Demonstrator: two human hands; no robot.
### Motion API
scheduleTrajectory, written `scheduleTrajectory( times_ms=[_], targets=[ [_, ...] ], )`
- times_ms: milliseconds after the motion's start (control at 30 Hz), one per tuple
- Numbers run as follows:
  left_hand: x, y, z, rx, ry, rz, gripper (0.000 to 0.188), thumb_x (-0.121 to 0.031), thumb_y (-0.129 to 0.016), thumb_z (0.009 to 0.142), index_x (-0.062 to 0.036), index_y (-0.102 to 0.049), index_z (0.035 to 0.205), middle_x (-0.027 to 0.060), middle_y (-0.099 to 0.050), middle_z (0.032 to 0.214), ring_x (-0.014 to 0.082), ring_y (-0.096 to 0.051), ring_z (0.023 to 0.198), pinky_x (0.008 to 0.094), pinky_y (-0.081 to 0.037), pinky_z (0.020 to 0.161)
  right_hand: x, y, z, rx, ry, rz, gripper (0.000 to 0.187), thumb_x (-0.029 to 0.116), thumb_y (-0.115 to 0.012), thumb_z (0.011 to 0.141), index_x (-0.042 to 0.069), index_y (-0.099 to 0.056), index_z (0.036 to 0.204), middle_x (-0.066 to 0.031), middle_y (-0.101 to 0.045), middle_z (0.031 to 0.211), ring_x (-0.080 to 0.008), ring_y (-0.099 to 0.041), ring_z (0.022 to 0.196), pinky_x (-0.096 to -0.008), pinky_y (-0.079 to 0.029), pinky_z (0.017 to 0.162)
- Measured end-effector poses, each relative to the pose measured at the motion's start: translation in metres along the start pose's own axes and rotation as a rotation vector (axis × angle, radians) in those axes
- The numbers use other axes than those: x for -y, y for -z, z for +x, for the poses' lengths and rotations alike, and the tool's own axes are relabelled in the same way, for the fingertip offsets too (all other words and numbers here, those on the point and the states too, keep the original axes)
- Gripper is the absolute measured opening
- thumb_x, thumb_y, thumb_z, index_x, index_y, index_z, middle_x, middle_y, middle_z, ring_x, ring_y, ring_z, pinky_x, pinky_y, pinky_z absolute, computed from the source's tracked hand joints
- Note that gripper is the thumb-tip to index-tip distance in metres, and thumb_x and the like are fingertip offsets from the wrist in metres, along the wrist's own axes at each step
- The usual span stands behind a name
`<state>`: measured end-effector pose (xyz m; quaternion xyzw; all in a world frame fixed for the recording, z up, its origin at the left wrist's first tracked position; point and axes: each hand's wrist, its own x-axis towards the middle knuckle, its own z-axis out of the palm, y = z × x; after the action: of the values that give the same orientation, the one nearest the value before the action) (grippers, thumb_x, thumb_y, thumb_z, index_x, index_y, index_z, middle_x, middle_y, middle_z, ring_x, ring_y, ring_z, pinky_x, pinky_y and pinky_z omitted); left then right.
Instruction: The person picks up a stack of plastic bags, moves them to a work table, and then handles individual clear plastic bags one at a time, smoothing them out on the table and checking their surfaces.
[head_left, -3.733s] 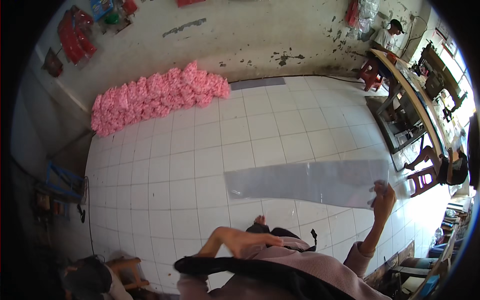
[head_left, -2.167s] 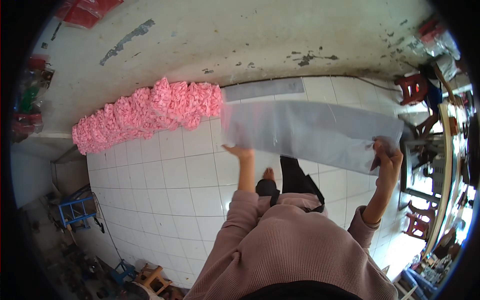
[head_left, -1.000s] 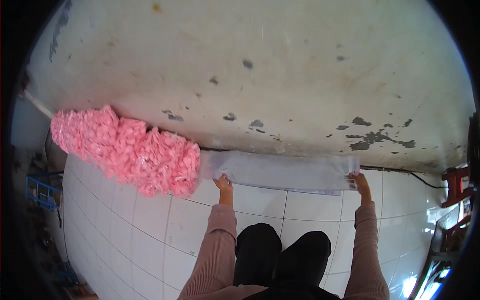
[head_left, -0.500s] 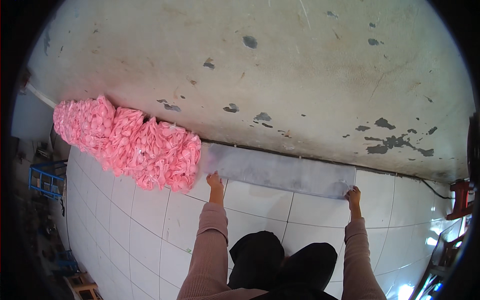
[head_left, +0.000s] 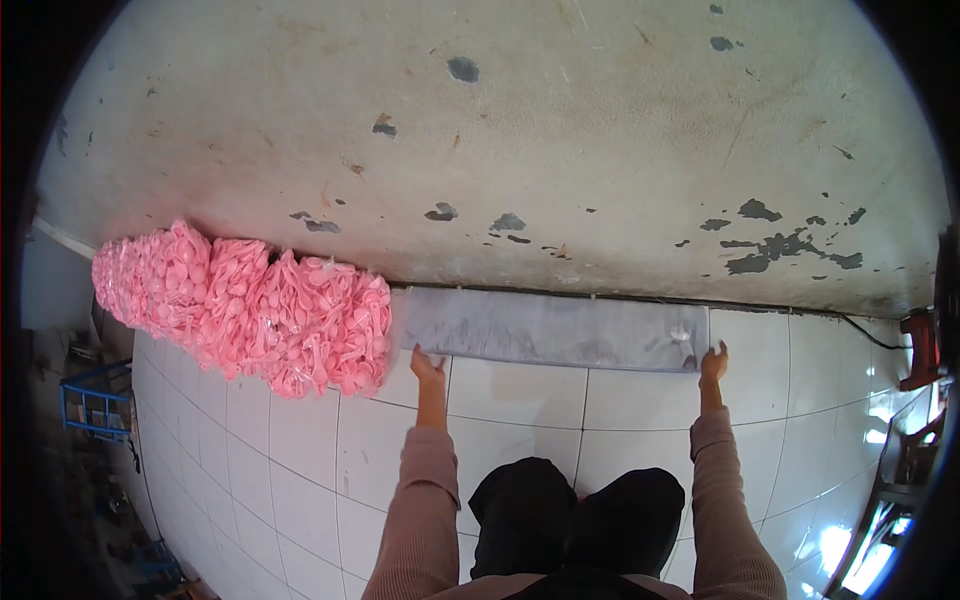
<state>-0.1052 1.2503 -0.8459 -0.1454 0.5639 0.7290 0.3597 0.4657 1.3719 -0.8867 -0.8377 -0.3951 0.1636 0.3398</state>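
Observation:
A long, flat stack of greyish translucent plastic sheeting (head_left: pixel 560 328) lies on the tiled floor along the foot of the wall. By its near left corner is my left hand (head_left: pixel 428 368), thumb and fingers apart and nothing visibly held. Just off the right end of the sheeting, my right hand (head_left: pixel 713 364) has its fingers parted and looks empty. Whether either hand still touches the plastic is hard to make out.
Clear bags packed with pink plastic spoons (head_left: pixel 325 320) stand against the wall at the left. A blue metal frame (head_left: pixel 95 400) is farther left. At the right are a red stool (head_left: pixel 918 350) and a black cable (head_left: pixel 872 335). My knees (head_left: pixel 580 520) are bent in front.
Both hands have loosened from the sheeting's near edge, the right one moving off its right end. The sheeting now lies flatter, and the view has tilted slightly.

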Motion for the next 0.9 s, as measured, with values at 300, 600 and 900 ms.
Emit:
scheduleTrajectory(
  times_ms=[300,600,900],
  targets=[
    [0.021,-0.005,-0.047,0.135,0.164,-0.146,0.049,-0.038,-0.049,0.078,-0.0185,-0.036,0.121,0.0009,-0.036,0.120,0.0122,-0.032,0.113,0.0488,-0.033,0.087,-0.004,0.012,-0.023,0.014,-0.638,1.070,0.043,0.023,-0.049,0.077,0.006,-0.037,0.115,-0.0130,-0.044,0.108,-0.0252,-0.042,0.102,-0.0469,-0.041,0.077],
    [-0.049,0.182,-0.214,0.866,0.313,1.240,0.064,-0.049,-0.051,0.076,-0.0223,-0.028,0.130,0.0080,-0.037,0.124,0.0200,-0.037,0.113,0.0487,-0.030,0.091,0.082,0.168,-0.040,0.907,-0.485,0.296,0.025,0.023,-0.051,0.077,0.012,-0.051,0.100,-0.0061,-0.052,0.079,-0.0233,-0.052,0.079,-0.0528,-0.044,0.067],
    [-0.174,0.301,-0.581,0.307,0.888,0.578,0.063,-0.051,-0.048,0.077,-0.0214,-0.029,0.130,0.0085,-0.036,0.126,0.0205,-0.037,0.114,0.0489,-0.030,0.091,0.247,0.352,-0.165,1.576,-0.185,-0.289,0.034,0.029,-0.053,0.081,0.013,-0.046,0.110,-0.0090,-0.050,0.102,-0.0264,-0.052,0.094,-0.0503,-0.049,0.068]
  ],
)
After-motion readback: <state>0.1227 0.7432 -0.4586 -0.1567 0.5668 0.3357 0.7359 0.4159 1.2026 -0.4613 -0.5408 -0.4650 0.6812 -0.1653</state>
